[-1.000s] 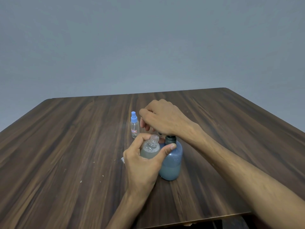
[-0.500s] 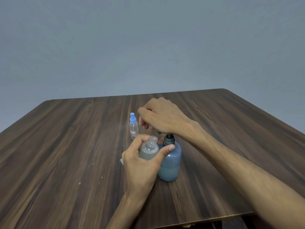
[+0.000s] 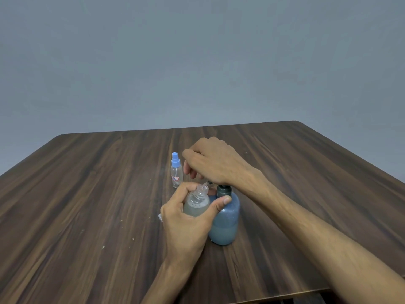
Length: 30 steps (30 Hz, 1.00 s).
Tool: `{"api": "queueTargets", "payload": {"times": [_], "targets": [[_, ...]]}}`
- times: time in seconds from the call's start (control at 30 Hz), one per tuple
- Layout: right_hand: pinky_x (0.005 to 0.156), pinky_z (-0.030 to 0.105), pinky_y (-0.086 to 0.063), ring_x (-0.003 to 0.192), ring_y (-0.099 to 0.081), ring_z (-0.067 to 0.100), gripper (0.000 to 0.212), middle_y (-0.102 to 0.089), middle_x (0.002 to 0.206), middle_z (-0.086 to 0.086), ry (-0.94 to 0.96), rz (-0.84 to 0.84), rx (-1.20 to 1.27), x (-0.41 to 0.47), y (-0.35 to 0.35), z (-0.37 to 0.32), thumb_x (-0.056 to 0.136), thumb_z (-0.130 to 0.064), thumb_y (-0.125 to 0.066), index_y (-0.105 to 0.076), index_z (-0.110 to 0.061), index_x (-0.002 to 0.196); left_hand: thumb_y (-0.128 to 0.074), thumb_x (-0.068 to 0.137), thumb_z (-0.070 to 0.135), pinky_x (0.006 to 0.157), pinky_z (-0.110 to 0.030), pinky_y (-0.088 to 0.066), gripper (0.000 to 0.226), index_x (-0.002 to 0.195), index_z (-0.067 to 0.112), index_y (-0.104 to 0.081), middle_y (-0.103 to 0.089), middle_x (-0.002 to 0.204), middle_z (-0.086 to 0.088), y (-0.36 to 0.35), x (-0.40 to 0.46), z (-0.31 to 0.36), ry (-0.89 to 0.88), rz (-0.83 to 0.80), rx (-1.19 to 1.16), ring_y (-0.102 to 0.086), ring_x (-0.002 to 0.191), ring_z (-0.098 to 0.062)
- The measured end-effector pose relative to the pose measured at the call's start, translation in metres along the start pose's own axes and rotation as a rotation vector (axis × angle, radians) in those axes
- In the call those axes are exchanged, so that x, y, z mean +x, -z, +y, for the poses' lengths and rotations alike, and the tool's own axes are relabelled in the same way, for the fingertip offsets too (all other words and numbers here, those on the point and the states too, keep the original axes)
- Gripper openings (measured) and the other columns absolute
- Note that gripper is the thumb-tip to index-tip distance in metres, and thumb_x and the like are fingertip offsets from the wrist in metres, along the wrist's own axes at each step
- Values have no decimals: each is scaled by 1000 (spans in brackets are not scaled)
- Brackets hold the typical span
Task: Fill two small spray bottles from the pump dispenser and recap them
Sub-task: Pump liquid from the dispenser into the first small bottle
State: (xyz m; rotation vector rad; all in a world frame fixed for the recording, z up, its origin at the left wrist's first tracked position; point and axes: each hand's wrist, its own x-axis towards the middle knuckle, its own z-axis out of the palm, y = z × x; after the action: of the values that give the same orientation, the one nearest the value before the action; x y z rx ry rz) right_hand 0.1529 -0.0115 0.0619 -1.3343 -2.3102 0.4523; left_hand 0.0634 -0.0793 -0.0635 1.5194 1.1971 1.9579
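Note:
My left hand (image 3: 186,227) grips an uncapped clear spray bottle (image 3: 197,205) holding cloudy liquid, its open neck tilted under the pump's nozzle. My right hand (image 3: 214,163) lies on top of the pump head of the blue pump dispenser (image 3: 224,222), fingers curled over it; the head itself is mostly hidden. A second small spray bottle (image 3: 176,172) with a blue cap and a red label stands upright just behind and to the left, touched by neither hand.
The dark wooden table (image 3: 87,205) fills the view, its near edge at the bottom right. A small white object (image 3: 160,217) peeks out beside my left wrist. A plain grey wall stands behind.
My right hand has stayed over the pump head and moved only slightly. My left hand keeps the open bottle under the nozzle.

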Motion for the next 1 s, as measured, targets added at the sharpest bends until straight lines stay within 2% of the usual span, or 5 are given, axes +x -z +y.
{"api": "queueTargets", "payload": {"times": [0.2,0.33,0.57,0.73,1.0], "targets": [[83,45,-62,77,-74,27,43,-80,77,3,24,44,0,0,5,-1,94,-33,-44,-78,-11,80,-95,70,52,72,-33,-62,40,87,24,-72,-79,85,3,0,-1,1,-1,14,12,-77,79,-19],[85,44,-61,73,-74,18,42,-79,72,-5,-10,7,31,1,2,0,94,-32,-46,-78,-18,73,-96,69,49,73,-37,-63,40,86,21,-73,-79,84,1,-1,-1,0,18,19,20,-77,79,-20],[84,47,-62,76,-74,25,41,-80,76,2,24,41,19,-1,6,-1,96,-30,-46,-78,-12,78,-95,71,49,74,-29,-61,36,87,25,-72,-79,87,3,0,0,3,-10,10,22,-78,82,-18],[87,46,-61,79,-75,23,42,-80,75,0,-9,11,21,-1,1,0,96,-30,-46,-78,-12,78,-95,72,48,72,-36,-63,38,88,22,-72,-78,86,0,0,1,1,-6,4,27,-77,80,-21],[84,45,-61,76,-74,22,42,-80,75,-2,6,40,24,0,3,-1,96,-32,-44,-79,-15,78,-94,70,50,73,-33,-62,39,86,22,-73,-79,86,2,0,0,3,-1,10,20,-77,80,-20]]}}
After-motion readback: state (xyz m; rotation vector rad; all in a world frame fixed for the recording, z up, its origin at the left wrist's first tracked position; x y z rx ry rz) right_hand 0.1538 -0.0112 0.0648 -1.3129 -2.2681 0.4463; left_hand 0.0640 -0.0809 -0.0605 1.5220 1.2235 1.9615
